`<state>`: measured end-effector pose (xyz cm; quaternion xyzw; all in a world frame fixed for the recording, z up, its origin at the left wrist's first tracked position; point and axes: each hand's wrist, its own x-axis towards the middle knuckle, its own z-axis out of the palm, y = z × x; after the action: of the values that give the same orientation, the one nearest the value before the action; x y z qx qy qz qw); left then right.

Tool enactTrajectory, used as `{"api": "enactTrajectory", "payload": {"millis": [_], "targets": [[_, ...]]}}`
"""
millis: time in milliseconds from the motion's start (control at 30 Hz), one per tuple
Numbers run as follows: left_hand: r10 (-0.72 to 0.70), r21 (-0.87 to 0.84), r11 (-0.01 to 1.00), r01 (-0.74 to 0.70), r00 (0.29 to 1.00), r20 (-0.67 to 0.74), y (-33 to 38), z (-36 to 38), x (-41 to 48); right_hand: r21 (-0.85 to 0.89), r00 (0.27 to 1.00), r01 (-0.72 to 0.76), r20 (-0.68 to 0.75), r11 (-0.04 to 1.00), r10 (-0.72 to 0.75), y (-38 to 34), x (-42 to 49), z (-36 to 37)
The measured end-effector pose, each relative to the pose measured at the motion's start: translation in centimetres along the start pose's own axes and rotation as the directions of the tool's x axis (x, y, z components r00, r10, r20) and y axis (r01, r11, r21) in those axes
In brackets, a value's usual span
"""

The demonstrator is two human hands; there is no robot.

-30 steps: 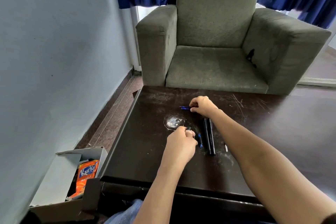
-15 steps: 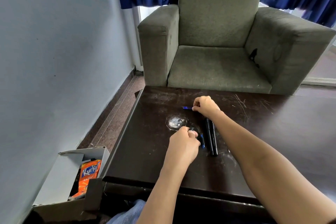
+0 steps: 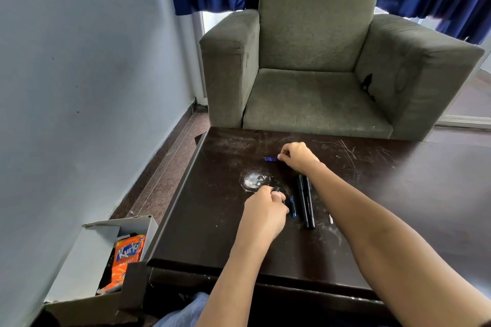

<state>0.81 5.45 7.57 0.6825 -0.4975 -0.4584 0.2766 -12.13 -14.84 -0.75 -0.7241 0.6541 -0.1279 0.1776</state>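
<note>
Blue refill [image 3: 270,159] end hidden in right hand [image 3: 299,156]; black piece [image 3: 276,189] covered

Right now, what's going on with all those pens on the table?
A person is working with pen parts at a dark table. The right hand pinches the end of a thin blue refill farther out on the table. The left hand grips a small black piece, likely a pen part. Two black pens lie side by side between the arms, and a short blue piece sits next to the left hand.
</note>
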Motion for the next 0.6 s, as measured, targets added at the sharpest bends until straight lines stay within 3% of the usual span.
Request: {"api": "enactTrajectory", "payload": {"millis": [200, 333, 500, 600], "targets": [[0.041, 0.002, 0.999, -0.041, 0.999, -0.02, -0.2, 0.0, 0.0, 0.026, 0.99, -0.032, -0.139, 0.999, 0.035, 1.1, -1.4, -2.7], [0.032, 0.012, 0.999, -0.032, 0.999, -0.026, 0.0, -0.1, -0.2, 0.054, 0.942, -0.247, -0.22, 0.967, 0.253, 3.2, -4.0, -4.6], [0.047, 0.0, 0.999, -0.047, 0.998, -0.048, 0.2, -0.2, -0.7, -0.029, 0.877, -0.462, 0.132, 0.886, 0.461, 4.3, -9.2, -4.8], [0.047, -0.004, 0.999, -0.047, 0.997, -0.063, 0.2, -0.4, -0.8, -0.012, 0.856, -0.489, 0.187, 0.872, 0.483, 4.0, -11.3, -3.6]]}}
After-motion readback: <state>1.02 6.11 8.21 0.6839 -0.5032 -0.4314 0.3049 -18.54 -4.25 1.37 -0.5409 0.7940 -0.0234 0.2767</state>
